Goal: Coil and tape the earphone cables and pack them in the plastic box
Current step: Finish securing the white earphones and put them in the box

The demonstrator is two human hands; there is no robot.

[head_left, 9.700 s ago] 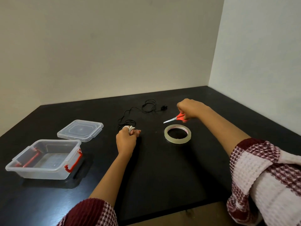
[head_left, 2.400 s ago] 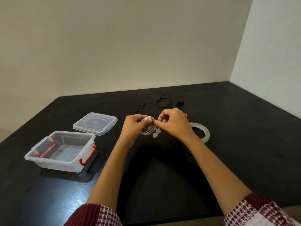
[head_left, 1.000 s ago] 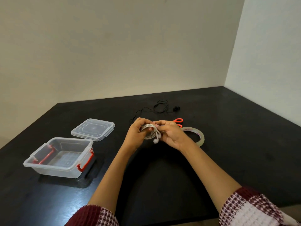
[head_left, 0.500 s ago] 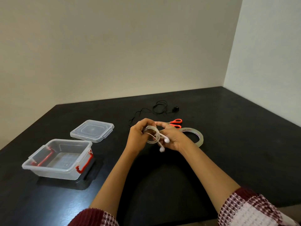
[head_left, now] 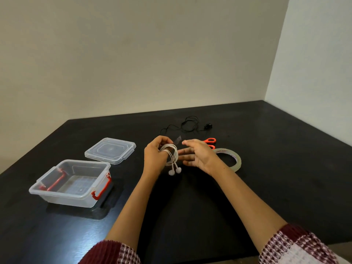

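Above the table (head_left: 276,187), left hand (head_left: 154,158) grips earphone coil (head_left: 173,156) (2 buds (head_left: 178,170) dangling).

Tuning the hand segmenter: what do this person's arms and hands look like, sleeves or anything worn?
Both are bare: the left hand and right hand show no gloves, rings or watch. Forearms are uncovered. The left sleeve is maroon, ribbed at the edge, with a maroon-and-white woven pattern. The right sleeve has the same pattern plus a white waffle panel.
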